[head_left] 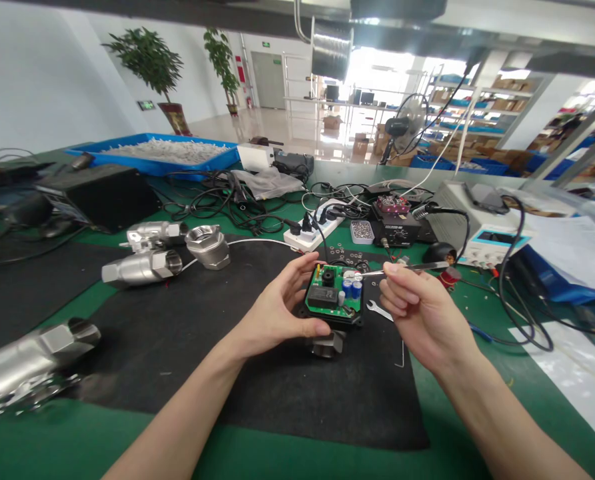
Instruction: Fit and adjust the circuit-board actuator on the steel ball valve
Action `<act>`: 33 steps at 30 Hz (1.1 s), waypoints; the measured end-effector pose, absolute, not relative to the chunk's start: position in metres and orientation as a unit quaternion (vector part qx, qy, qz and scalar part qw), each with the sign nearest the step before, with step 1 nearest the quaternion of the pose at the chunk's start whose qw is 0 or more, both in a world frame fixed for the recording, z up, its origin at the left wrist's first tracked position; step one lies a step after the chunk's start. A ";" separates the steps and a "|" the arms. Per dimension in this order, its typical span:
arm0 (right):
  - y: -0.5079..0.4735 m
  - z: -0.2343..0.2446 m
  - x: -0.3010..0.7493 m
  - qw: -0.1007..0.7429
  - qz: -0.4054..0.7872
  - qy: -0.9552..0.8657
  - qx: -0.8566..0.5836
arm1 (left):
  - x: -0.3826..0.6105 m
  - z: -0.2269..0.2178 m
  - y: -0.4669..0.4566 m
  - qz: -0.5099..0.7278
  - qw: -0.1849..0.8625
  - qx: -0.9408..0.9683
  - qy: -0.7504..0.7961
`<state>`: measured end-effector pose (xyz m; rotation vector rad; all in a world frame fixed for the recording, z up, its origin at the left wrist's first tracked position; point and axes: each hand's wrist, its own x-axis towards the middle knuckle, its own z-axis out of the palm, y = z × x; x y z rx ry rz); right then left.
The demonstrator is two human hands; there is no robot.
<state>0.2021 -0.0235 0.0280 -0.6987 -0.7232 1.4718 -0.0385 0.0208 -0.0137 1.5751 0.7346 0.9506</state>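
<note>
My left hand grips the left side of a black square housing, thumb along its front edge. Inside the housing sits a green circuit board with blue capacitors and a black block component. A metal hex fitting shows beneath it. In my right hand a pair of tweezers is pinched, tips over the board's upper right part. Whether the tips hold anything is too small to tell. An open-end wrench and a hex key lie beside the housing.
Steel valve bodies lie at left on the black mat. Behind are a power strip, tangled cables, a box of small screws and a soldering station. A power supply stands right; a blue tray stands far left.
</note>
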 end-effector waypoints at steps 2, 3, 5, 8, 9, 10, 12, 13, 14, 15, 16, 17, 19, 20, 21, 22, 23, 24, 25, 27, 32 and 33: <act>-0.025 0.027 0.202 0.629 0.640 -0.315 -0.310 | -0.031 -0.016 0.015 0.415 0.506 0.680 0.331; -0.026 0.026 0.202 0.628 0.640 -0.315 -0.311 | -0.028 -0.017 0.012 0.420 0.482 0.689 0.341; -0.029 0.025 0.201 0.627 0.638 -0.320 -0.311 | -0.022 -0.017 0.005 0.426 0.430 0.710 0.360; -0.033 0.024 0.199 0.631 0.628 -0.333 -0.311 | -0.019 -0.014 -0.003 0.426 0.345 0.748 0.374; -0.035 0.024 0.198 0.632 0.623 -0.338 -0.312 | -0.019 -0.013 -0.005 0.425 0.319 0.760 0.373; -0.036 0.024 0.197 0.632 0.620 -0.343 -0.313 | -0.019 -0.012 -0.007 0.426 0.295 0.771 0.370; -0.039 0.024 0.195 0.631 0.616 -0.349 -0.317 | -0.019 -0.011 -0.009 0.428 0.252 0.790 0.359; -0.041 0.024 0.194 0.629 0.615 -0.350 -0.321 | -0.019 -0.010 -0.011 0.429 0.232 0.799 0.351; -0.042 0.024 0.193 0.629 0.614 -0.349 -0.325 | -0.018 -0.011 -0.012 0.431 0.214 0.807 0.343; -0.043 0.023 0.193 0.630 0.612 -0.346 -0.330 | -0.017 -0.011 -0.013 0.433 0.198 0.813 0.334; -0.045 0.024 0.193 0.632 0.609 -0.342 -0.335 | -0.016 -0.012 -0.014 0.435 0.186 0.819 0.325; -0.046 0.024 0.193 0.635 0.606 -0.339 -0.338 | -0.016 -0.012 -0.014 0.437 0.177 0.823 0.315; -0.047 0.024 0.193 0.638 0.603 -0.336 -0.341 | -0.015 -0.014 -0.014 0.444 0.167 0.830 0.295; -0.048 0.024 0.193 0.637 0.603 -0.336 -0.342 | -0.015 -0.014 -0.014 0.446 0.162 0.832 0.286; -0.048 0.023 0.194 0.636 0.603 -0.337 -0.344 | -0.015 -0.014 -0.014 0.447 0.156 0.835 0.280; -0.048 0.023 0.193 0.635 0.603 -0.338 -0.346 | -0.016 -0.014 -0.013 0.449 0.149 0.837 0.276; -0.048 0.023 0.193 0.634 0.601 -0.339 -0.348 | -0.016 -0.014 -0.012 0.450 0.139 0.838 0.274; -0.048 0.022 0.193 0.634 0.599 -0.341 -0.349 | -0.016 -0.014 -0.011 0.452 0.129 0.839 0.273; -0.048 0.021 0.192 0.634 0.598 -0.343 -0.350 | -0.017 -0.013 -0.011 0.454 0.117 0.840 0.272; -0.048 0.021 0.192 0.634 0.597 -0.347 -0.349 | -0.017 -0.012 -0.010 0.459 0.094 0.841 0.272; -0.048 0.019 0.192 0.631 0.600 -0.346 -0.349 | -0.015 -0.012 -0.009 0.460 0.060 0.842 0.274; -0.048 0.019 0.192 0.630 0.599 -0.347 -0.351 | -0.014 -0.013 -0.009 0.462 0.054 0.842 0.273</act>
